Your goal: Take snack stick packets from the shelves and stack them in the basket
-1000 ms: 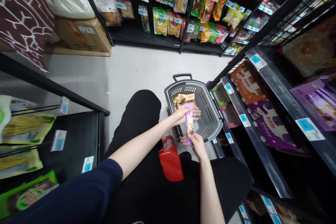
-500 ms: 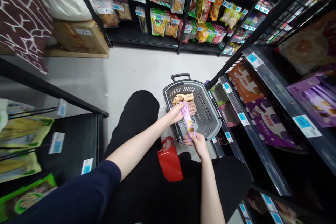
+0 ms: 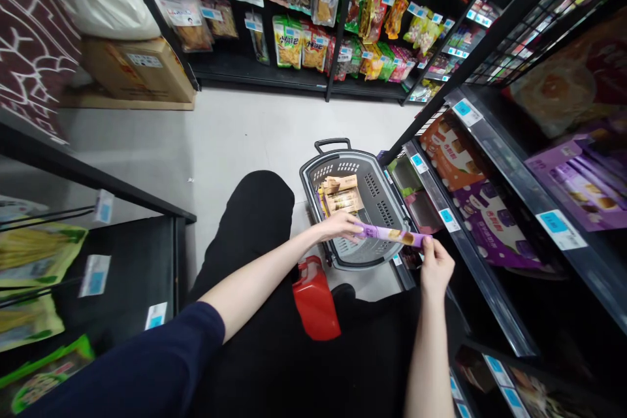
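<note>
You hold a long purple snack packet (image 3: pixel 389 234) stretched level between both hands, lying left to right above the near right rim of the grey shopping basket (image 3: pixel 386 212). Your left hand (image 3: pixel 337 225) pinches the packet's left end, fingers closed over it, thumb side toward you; the arm comes in from the lower left in a dark blue sleeve (image 3: pixel 147 366). Your right hand (image 3: pixel 435 268) grips the right end from below, fingertips curled shut on the wrapper just beside the edge of the right-hand shelf (image 3: pixel 470 261). The packet's printed face is up, with a small picture of the food near its right end. The basket sits on the pale floor (image 3: pixel 235 137), its black handle (image 3: pixel 332 142) at the far end; inside, toward the far left corner, lie several tan packets (image 3: pixel 343 192), apart from the purple one. Just near of the basket, on the floor by your dark-clad knees, stands a red plastic piece (image 3: pixel 316 297); what it is cannot be told. On the right-hand shelf stand an orange box (image 3: pixel 448 150) and purple boxes (image 3: pixel 490 222) behind blue price tags (image 3: pixel 447 217). Far across the aisle hang rows of bright snack bags (image 3: pixel 313 46). At the far left a cardboard carton (image 3: pixel 140 68) rests on a low pallet. On the near left shelf lie green and yellow bags (image 3: pixel 39 245).
</note>
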Motion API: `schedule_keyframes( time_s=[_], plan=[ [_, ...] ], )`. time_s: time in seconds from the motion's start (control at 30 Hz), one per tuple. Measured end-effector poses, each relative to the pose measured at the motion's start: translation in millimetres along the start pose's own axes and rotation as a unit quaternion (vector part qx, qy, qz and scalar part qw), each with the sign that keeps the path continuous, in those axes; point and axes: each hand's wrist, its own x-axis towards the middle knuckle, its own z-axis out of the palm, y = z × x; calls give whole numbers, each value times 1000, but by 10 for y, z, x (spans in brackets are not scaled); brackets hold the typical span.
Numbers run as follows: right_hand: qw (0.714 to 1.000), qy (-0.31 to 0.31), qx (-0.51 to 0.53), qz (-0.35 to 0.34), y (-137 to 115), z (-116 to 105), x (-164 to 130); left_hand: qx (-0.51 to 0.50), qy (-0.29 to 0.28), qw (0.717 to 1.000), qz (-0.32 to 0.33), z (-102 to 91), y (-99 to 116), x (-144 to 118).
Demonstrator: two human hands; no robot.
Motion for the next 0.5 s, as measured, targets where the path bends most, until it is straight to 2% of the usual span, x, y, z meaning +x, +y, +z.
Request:
schedule_keyframes(
  time_s=[0.1,0.23,0.37,0.43,0.5],
  plan=[
    [988,-82,-107,-78,-298,-199,111,59,-63,996,-27,116,-54,-37],
    [950,-175,-211,-147,-624,-250,170,83,-120,988,-49,227,-94,-109],
    [936,-195,-238,-169,-786,-217,182,99,-121,986,-49,237,-92,-139],
    [942,-188,-228,-159,-789,-224,197,92,-110,989,-41,216,-81,-126],
    [959,-170,-193,-120,-719,-245,219,80,-83,993,-21,187,-58,-102]
  ],
)
